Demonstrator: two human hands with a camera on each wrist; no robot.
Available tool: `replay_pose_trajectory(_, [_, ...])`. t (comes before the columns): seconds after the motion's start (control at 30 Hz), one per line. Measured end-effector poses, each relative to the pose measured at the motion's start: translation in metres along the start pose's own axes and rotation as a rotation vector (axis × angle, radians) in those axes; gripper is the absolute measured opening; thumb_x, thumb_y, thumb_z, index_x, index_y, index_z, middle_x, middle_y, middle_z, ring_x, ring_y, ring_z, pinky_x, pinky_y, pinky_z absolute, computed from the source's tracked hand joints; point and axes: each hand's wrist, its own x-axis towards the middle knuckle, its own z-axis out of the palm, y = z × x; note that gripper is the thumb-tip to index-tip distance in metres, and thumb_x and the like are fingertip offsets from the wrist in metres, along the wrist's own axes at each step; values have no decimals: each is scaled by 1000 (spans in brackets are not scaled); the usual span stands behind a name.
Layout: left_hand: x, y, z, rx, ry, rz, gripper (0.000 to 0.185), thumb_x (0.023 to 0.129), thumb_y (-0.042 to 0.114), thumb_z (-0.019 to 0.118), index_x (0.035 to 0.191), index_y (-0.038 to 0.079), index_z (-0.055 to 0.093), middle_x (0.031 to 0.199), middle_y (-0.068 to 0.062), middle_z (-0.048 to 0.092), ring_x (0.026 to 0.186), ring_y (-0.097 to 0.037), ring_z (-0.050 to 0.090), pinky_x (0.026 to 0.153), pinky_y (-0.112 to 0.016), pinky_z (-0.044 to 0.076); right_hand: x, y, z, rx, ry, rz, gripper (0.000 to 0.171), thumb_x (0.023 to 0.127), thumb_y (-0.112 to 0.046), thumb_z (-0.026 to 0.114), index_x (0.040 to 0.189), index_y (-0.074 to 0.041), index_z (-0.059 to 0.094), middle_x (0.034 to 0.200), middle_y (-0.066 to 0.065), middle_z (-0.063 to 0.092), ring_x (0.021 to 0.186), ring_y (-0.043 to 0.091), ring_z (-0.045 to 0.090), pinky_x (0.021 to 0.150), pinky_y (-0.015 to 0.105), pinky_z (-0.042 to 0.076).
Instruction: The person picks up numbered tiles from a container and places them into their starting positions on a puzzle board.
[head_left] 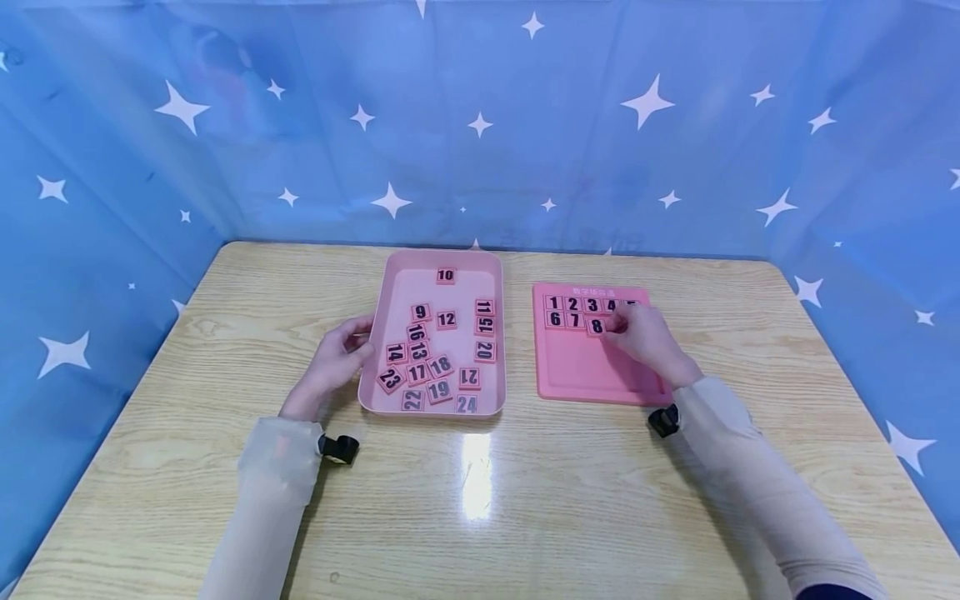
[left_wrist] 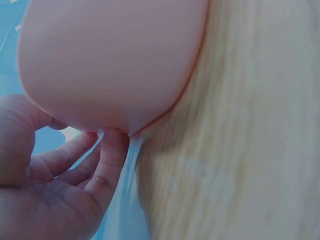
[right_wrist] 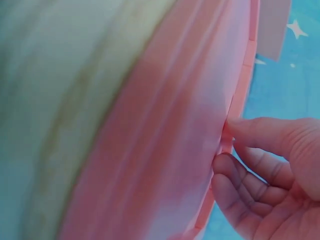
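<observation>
Pink tray [head_left: 411, 287] on counter [head_left: 540, 508] holds loose tiles 9–24 [head_left: 439, 367] | pink board [head_left: 581, 367] bears tiles 1–7 [head_left: 573, 305] | right hand [head_left: 645, 337] pinches tile 8 [head_left: 596, 327] beside 7 | left hand [head_left: 333, 360]: fingers touch tray wall, grip unclear

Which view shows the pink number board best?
Head: the board from above, nearly whole, most number tiles legible, though the right hand hides part. Right wrist: only a close, slanted stretch, numbers unreadable. Left wrist: none of it.
</observation>
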Motion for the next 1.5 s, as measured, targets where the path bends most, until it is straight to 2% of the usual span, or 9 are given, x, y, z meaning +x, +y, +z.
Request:
replay_pose_trajectory(0.33, [1,0,0,-20,-2,-24,48,87,-7,47,134,-10,41,126,-29,49,107,-37,51,78,-17,45,10,-1,1,1,8,-12,4,81,2,67,80,3,62,79,17,65,76,30,61,70,42,51])
replay_pose_trajectory(0.63, [0,1,0,-38,-14,-16,48,87,-7,48,135,-10,40,126,-30,49,107,-37,50,78,-15,44,9,-4,-1,28,-8,-22,5,79,5,67,81,7,63,79,19,64,76,31,61,70,43,51])
replay_pose_trajectory(0.8, [0,1,0,-33,-10,-25,48,87,-6,48,135,-10,40,126,-30,49,108,-37,50,79,-17,44,12,-11,-8,77,34,-32,7,81,3,66,86,7,63,82,20,65,76,31,61,69,42,52])
replay_pose_trajectory(0.97, [1,1,0,-25,-2,-37,48,88,-6,48,135,-10,40,126,-28,49,107,-35,50,81,-19,44,26,-33,-14,119,73,-17,11,85,-4,65,91,4,63,84,18,66,75,28,61,65,34,50])
replay_pose_trajectory(1.13, [1,1,0,-23,-3,-47,48,88,-5,48,135,-9,41,124,-27,50,106,-34,50,82,-20,44,41,-68,-14,169,53,2,14,88,-13,64,95,-1,64,87,14,65,77,24,59,65,31,48])
replay_pose_trajectory(1.23, [1,2,0,-22,-4,-40,48,88,-5,48,135,-9,40,123,-28,51,107,-34,50,82,-20,44,46,-91,-8,221,26,-30,15,88,-14,64,96,-1,63,88,13,65,78,23,59,67,32,48])
replay_pose_trajectory(1.5, [1,1,-1,-19,-5,-32,47,88,-6,48,135,-9,40,123,-29,51,107,-36,50,81,-19,44,58,-140,21,320,-43,-183,15,84,-6,67,95,3,64,88,13,66,79,23,61,72,32,51])
